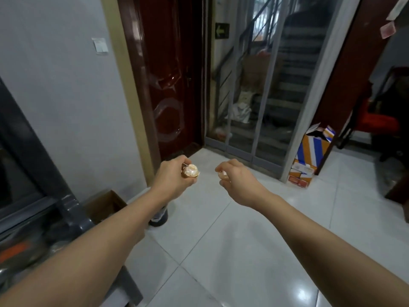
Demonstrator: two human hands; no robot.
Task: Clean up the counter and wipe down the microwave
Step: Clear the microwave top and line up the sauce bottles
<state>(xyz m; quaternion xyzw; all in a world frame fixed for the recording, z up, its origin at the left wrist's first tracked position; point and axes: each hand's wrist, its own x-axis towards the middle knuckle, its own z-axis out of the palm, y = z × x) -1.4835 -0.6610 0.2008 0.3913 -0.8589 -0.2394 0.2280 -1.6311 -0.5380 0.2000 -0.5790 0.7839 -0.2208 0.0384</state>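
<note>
Head cam | L hand grips peeled orange, mid-air over tile floor | R hand fingers pinch small pale bit | bin near-left below L wrist

One wide-angle head view looks forward and down from standing height, over both outstretched forearms close below the lens, toward the tiled floor and dark red door farther off

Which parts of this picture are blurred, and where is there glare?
Head view: the left hand holding orange peel is fairly sharp; the right edge and the dark counter at lower left are motion-blurred; ceiling light glares on the floor tiles; the door shows reflections; straight edges bow from the wide-angle lens.
</note>
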